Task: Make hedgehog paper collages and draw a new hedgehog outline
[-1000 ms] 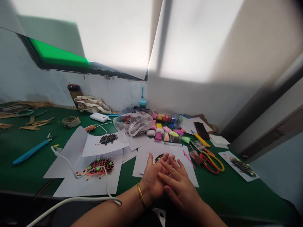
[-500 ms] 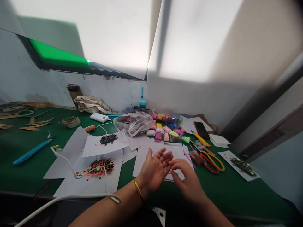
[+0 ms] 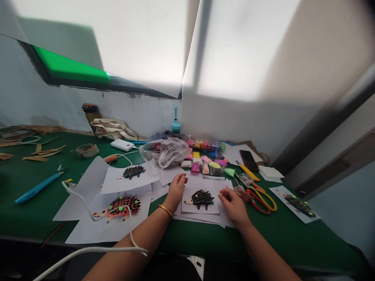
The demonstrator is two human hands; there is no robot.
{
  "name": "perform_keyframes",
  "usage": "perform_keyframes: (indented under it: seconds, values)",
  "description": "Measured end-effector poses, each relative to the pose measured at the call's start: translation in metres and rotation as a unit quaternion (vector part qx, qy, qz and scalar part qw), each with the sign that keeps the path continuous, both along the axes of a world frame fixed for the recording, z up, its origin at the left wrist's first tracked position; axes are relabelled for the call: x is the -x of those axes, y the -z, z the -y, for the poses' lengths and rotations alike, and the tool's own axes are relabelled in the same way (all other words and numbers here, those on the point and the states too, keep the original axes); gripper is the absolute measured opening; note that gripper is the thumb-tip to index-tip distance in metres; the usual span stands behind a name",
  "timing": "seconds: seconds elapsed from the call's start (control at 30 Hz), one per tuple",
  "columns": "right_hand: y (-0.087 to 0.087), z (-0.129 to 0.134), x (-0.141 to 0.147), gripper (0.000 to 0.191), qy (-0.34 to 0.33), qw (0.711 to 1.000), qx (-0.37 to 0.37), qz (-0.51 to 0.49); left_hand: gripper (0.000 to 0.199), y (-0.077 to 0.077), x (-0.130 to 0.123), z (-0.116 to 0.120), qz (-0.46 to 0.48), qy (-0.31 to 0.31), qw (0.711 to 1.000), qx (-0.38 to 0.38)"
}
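Between my hands lies a white card (image 3: 187, 208) bearing a dark hedgehog figure (image 3: 202, 198) with small yellow-green dots on its spines. My left hand (image 3: 176, 191) is at the card's upper left, fingers curled together; whatever they hold, if anything, is hidden. To the right of the card, my right hand (image 3: 233, 203) pinches a tiny pale yellow piece (image 3: 220, 194) between thumb and finger. The card rests on larger white sheets (image 3: 190, 218).
Colourful clay packets (image 3: 195, 168) and a plastic bag (image 3: 168, 153) lie behind the card. Scissors (image 3: 260, 201), a yellow cutter (image 3: 249, 172) and a phone (image 3: 249, 160) are at right. More hedgehog pictures (image 3: 123, 207), a white cable (image 3: 88, 249) and a blue tool (image 3: 41, 188) are at left.
My hands have moved apart, uncovering the hedgehog card. My left hand went up and left, its open palm now turned and fingers curled; my right hand shifted right.
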State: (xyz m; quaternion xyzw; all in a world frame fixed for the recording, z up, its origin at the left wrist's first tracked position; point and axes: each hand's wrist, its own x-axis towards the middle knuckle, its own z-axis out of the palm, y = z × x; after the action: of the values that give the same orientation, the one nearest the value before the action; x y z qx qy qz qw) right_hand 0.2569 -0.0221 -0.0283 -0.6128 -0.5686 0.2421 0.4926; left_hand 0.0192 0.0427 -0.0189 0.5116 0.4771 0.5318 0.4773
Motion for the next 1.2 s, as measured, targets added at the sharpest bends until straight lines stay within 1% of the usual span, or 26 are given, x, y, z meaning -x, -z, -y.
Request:
perform_keyframes:
  seconds: [0.07, 0.2, 0.3, 0.4, 0.5, 0.6, 0.67, 0.83, 1.2]
  values:
    - [0.0, 0.0, 0.0, 0.03, -0.007, 1.0, 0.003, 0.0, 0.037, 0.003, -0.001, -0.002, -0.028, 0.009, 0.999, -0.018]
    - [0.001, 0.0, -0.001, 0.026, -0.028, 0.999, 0.0, 0.031, 0.028, 0.003, 0.0, -0.002, -0.084, 0.02, 0.994, -0.061]
    - [0.0, 0.0, 0.001, 0.026, -0.044, 0.996, -0.011, 0.072, 0.027, 0.003, 0.0, -0.001, -0.115, 0.015, 0.99, -0.075]
    - [-0.004, -0.001, 0.006, 0.025, -0.04, 0.995, -0.002, 0.088, 0.027, 0.004, -0.001, -0.001, -0.131, 0.018, 0.988, -0.079]
    - [-0.006, -0.004, 0.01, 0.022, -0.051, 0.993, -0.006, 0.103, 0.028, 0.007, -0.001, -0.001, -0.142, 0.021, 0.986, -0.082]
    - [-0.003, -0.009, 0.011, 0.02, -0.084, 0.988, -0.047, 0.124, 0.029, 0.008, -0.001, -0.001, -0.148, 0.024, 0.985, -0.084]
    - [-0.001, -0.011, 0.01, 0.02, -0.094, 0.985, -0.06, 0.13, 0.029, 0.008, -0.001, -0.001, -0.148, 0.026, 0.985, -0.085]
    - [0.004, -0.014, 0.007, 0.022, -0.096, 0.985, -0.044, 0.133, 0.028, 0.007, -0.002, -0.001, -0.149, 0.023, 0.985, -0.082]
    - [0.005, -0.015, 0.007, 0.023, -0.099, 0.986, -0.036, 0.132, 0.029, 0.003, -0.002, 0.002, -0.156, 0.026, 0.984, -0.086]
